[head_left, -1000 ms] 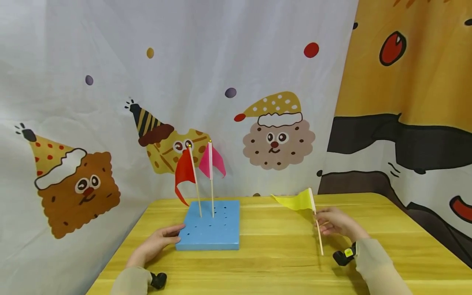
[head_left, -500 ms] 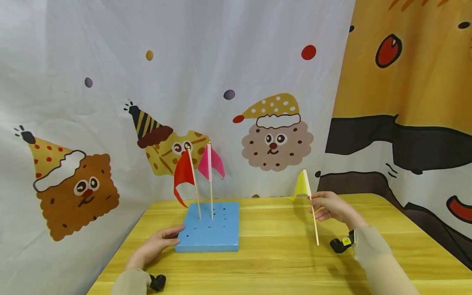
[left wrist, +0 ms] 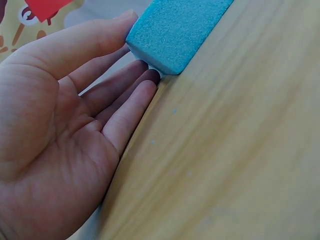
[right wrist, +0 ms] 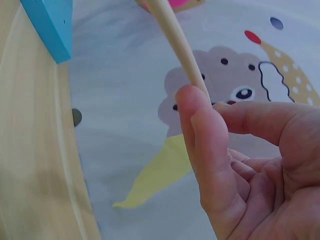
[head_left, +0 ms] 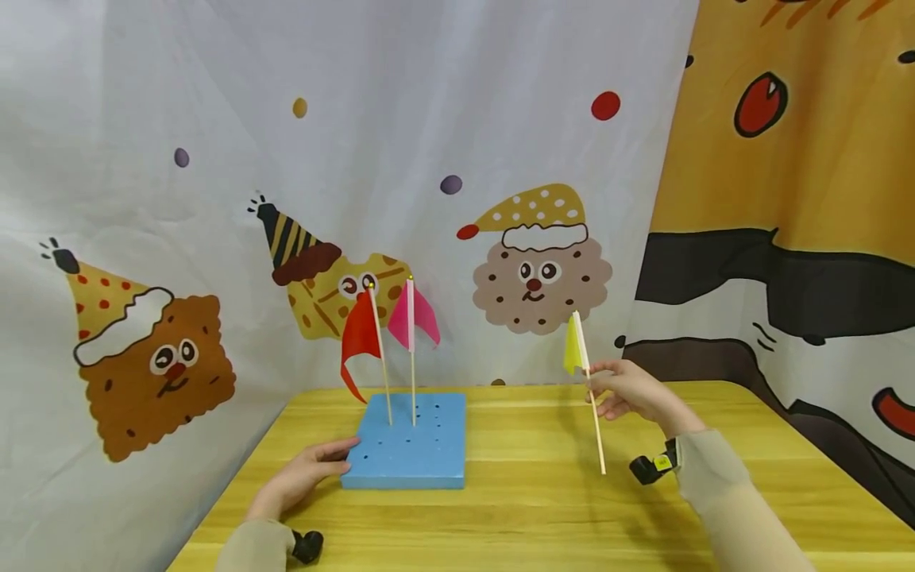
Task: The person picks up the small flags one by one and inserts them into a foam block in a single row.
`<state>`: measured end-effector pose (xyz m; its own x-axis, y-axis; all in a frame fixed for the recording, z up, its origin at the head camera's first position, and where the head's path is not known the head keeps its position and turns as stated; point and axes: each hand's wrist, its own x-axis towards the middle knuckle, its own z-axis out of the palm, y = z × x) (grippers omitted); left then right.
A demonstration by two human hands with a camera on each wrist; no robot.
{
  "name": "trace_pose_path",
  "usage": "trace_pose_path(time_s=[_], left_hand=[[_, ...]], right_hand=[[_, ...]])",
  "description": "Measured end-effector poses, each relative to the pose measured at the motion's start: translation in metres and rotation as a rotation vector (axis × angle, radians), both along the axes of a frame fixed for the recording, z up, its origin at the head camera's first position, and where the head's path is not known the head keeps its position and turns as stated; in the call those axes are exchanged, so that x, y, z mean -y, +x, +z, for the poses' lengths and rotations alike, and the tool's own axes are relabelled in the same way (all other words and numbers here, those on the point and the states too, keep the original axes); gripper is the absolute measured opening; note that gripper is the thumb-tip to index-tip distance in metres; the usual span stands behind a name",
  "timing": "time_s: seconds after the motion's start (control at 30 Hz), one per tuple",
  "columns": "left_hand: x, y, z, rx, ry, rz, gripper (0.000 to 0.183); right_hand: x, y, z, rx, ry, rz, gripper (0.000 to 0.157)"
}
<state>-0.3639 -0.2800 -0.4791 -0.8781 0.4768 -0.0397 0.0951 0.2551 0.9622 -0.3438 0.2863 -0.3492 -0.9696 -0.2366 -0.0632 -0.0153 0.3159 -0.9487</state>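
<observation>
A blue foam block (head_left: 422,461) with small holes in its top lies on the wooden table. Two flags stand in it: a red flag (head_left: 360,334), leaning a little left, and a pink flag (head_left: 420,316), nearly upright. My left hand (head_left: 303,477) rests against the block's left side with extended fingers; in the left wrist view the thumb (left wrist: 100,37) touches the block's edge. To the right, my right hand (head_left: 639,393) pinches the stick of a yellow flag (head_left: 573,349) above the table. The right wrist view shows its wooden stick (right wrist: 177,42) between thumb and fingers.
The wooden table (head_left: 529,508) carries the block. Behind it hangs a pale curtain (head_left: 400,119) with printed cartoon biscuits, and an orange and black printed cloth (head_left: 843,159) covers the right side. A black wrist camera (head_left: 646,469) sits at the right sleeve.
My right hand has moved left and slightly up with the yellow flag, whose stick now stands steeper and whose cloth has swung to hang down. The left hand and block have stayed put.
</observation>
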Motion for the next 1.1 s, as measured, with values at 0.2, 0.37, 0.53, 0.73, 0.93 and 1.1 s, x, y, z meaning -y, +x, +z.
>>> trace_pose_path(time_s=[0.2,0.37,0.53,0.73,0.93,1.1], left_hand=[[0.001,-0.001,0.0,-0.011,-0.023,0.021,0.055],[0.0,-0.004,0.003,-0.044,-0.037,0.01,0.054],[0.001,-0.003,0.0,-0.035,-0.039,0.012,0.054],[0.002,-0.001,-0.003,-0.016,-0.029,0.031,0.054],[0.002,0.0,0.0,-0.032,-0.014,0.008,0.055],[0.002,0.0,0.0,-0.038,-0.008,0.004,0.054]], right_hand=[[0.02,-0.008,0.002,-0.012,0.011,0.027,0.044],[0.039,-0.017,0.0,-0.028,0.0,0.038,0.042],[0.06,-0.025,-0.005,-0.043,-0.01,0.05,0.043],[0.083,-0.03,-0.009,-0.102,0.023,0.042,0.044],[0.107,-0.036,-0.008,-0.154,0.042,0.042,0.041],[0.127,-0.044,-0.005,-0.199,0.049,0.039,0.04]])
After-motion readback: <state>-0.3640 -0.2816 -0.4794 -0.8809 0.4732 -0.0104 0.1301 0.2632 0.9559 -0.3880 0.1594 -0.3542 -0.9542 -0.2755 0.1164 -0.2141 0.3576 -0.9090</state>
